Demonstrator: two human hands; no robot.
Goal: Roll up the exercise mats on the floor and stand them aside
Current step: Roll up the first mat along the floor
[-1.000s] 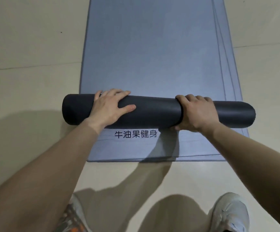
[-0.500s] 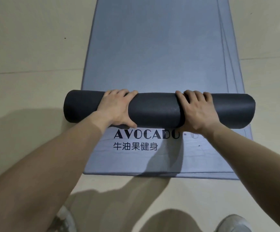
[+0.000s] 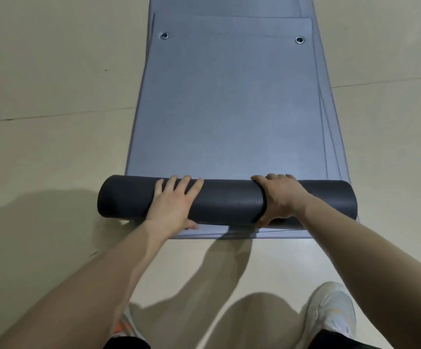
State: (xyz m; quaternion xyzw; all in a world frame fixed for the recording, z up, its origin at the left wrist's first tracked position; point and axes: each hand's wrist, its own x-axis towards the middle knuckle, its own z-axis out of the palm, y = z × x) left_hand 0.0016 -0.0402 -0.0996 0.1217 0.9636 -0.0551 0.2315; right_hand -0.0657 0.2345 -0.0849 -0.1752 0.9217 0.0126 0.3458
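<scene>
Bare floor (image 3: 48,79) both sides of the roll (image 3: 229,202); flat mat stack (image 3: 229,109) ahead.

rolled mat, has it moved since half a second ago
Yes, back toward the person. The rolled mat now lies close to the near edge of the mats beneath, hiding the print that showed there earlier.

Indoor exercise space; gym or home cannot be determined. Evidence: smooth cream tiled floor (image 3: 53,84) with thin joint lines; several blue-grey foam exercise mats (image 3: 229,109) stacked flat, round metal eyelets (image 3: 164,35) at the far end; white sports shoe (image 3: 330,311) worn.
</scene>
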